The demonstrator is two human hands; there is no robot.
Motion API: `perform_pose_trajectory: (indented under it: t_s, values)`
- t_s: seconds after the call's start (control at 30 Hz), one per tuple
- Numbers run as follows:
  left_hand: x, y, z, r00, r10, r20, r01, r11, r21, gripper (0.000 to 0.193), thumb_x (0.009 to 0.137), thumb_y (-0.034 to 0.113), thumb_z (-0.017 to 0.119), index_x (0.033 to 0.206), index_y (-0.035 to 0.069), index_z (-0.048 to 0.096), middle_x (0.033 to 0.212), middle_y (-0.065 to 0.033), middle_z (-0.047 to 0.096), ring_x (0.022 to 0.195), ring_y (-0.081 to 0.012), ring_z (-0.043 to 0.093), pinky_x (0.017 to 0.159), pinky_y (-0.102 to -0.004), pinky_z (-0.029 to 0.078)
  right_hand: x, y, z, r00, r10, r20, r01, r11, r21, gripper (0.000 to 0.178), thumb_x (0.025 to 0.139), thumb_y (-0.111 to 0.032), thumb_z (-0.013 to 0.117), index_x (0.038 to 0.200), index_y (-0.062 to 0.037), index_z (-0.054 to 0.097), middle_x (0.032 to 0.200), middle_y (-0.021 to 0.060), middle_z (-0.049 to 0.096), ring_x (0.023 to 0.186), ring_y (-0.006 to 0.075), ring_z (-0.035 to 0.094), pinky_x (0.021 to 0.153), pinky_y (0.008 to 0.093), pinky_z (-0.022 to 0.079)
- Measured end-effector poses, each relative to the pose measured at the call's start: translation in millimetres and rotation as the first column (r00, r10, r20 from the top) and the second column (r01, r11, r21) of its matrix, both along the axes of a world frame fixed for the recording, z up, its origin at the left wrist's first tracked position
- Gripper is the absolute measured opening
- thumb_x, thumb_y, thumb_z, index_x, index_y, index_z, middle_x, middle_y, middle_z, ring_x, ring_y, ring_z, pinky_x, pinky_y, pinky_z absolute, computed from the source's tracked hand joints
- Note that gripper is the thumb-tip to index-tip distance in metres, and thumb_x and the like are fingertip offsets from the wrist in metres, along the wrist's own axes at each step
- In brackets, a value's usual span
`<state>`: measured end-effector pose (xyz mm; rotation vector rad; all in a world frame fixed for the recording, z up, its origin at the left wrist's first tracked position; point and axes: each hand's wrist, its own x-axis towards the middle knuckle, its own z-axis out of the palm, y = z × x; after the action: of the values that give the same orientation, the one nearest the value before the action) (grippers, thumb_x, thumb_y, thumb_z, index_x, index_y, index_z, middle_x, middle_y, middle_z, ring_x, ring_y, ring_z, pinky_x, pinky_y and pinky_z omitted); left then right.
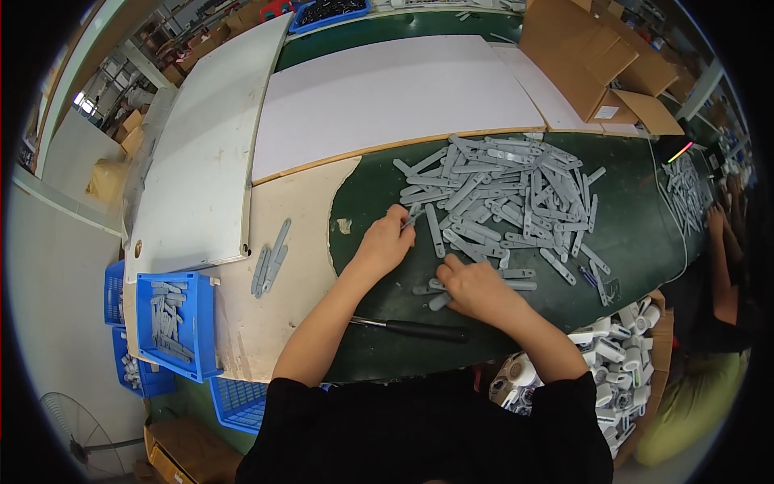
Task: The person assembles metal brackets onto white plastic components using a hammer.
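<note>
Black shirt (pixel 427 427) nearest | left hand (pixel 389 242) pinching a grey strip (pixel 414 217) | right hand (pixel 481 289) curled over loose strips (pixel 439 302) — grip unclear | strip pile (pixel 516 187) beyond, on green tabletop (pixel 637 181) — likely best freed singly, pinched lightly

Workshop, factory type: green workbench (pixel 637 185) bears one heap of like grey plastic parts (pixel 500 194); blue crate (pixel 205 323) holds more; one carton (pixel 663 343) carries white units (pixel 609 352); open cardboard box (pixel 568 64) beyond; co-worker (pixel 723 278) is at right.
</note>
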<state>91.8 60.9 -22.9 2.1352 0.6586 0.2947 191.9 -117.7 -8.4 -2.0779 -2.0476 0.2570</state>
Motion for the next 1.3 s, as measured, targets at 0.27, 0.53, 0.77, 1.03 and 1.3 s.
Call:
perform_pose_trajectory:
  t_s: [0.27, 0.53, 0.77, 1.03, 1.3]
  values:
    - [-7.8, -39.3, 12.0, 0.956, -0.004, 0.294, 0.011, 1.000, -0.025, 0.016, 0.089, 0.016, 0.053, 0.093, 0.001, 0.052, 0.076, -0.0075, 0.056, 0.066, -0.0155, 0.055, 0.058, -0.0265, 0.043, 6.8, 11.0, -16.6, 0.212, -0.062, -0.975, 0.560, 0.825, 0.069, 0.036, 0.087, -0.026, 0.060, 0.112, -0.0028, 0.050, 0.076, 0.0017, 0.058, 0.055, 0.0139, 0.050, 0.050, 0.0266, 0.040]
    - [15.0, -61.3, 27.2, 0.937, -0.158, 0.311, 0.177, 0.984, -0.034, 0.035, 0.079, 0.017, 0.069, 0.109, 0.002, 0.061, 0.096, -0.0125, 0.060, 0.082, -0.0205, 0.060, 0.066, -0.0290, 0.049, 41.6, 5.3, -7.2, -0.217, 0.011, -0.976, 0.714, 0.684, -0.151, 0.026, 0.087, -0.029, 0.059, 0.084, -0.0033, 0.060, 0.081, 0.0028, 0.058, 0.075, 0.0109, 0.050, 0.067, 0.0223, 0.038]
    - [9.2, -24.7, -4.8, 0.977, -0.075, 0.198, 0.006, 0.946, 0.325, 0.023, 0.079, 0.012, 0.066, 0.099, 0.002, 0.062, 0.094, -0.0121, 0.057, 0.081, -0.0242, 0.060, 0.072, -0.0312, 0.049, 87.6, -6.1, 19.3, 0.328, -0.294, -0.898, 0.605, 0.795, -0.039, 0.033, 0.089, -0.028, 0.054, 0.102, 0.0015, 0.062, 0.073, 0.0019, 0.058, 0.068, 0.0080, 0.051, 0.061, 0.0247, 0.043]
    - [16.0, -44.9, 7.8, 0.982, -0.181, 0.050, 0.139, 0.882, 0.451, 0.032, 0.067, 0.008, 0.072, 0.097, 0.010, 0.061, 0.095, -0.0081, 0.051, 0.095, -0.0270, 0.053, 0.079, -0.0366, 0.047, 72.7, 21.3, 0.3, 0.858, -0.487, -0.163, 0.495, 0.869, 0.012, 0.036, 0.071, -0.023, 0.072, 0.099, -0.0042, 0.060, 0.088, 0.0172, 0.064, 0.084, 0.0358, 0.061, 0.070, 0.0414, 0.048]
    - [14.1, -44.5, 6.3, 0.994, -0.105, 0.040, 0.083, 0.926, 0.368, 0.033, 0.067, 0.009, 0.073, 0.097, 0.010, 0.060, 0.096, -0.0086, 0.051, 0.097, -0.0280, 0.053, 0.080, -0.0364, 0.047, 96.3, 14.8, -11.9, 0.864, -0.315, -0.393, 0.438, 0.855, 0.278, 0.031, 0.071, -0.020, 0.072, 0.090, 0.0006, 0.057, 0.084, 0.0117, 0.062, 0.074, 0.0314, 0.059, 0.070, 0.0367, 0.046]
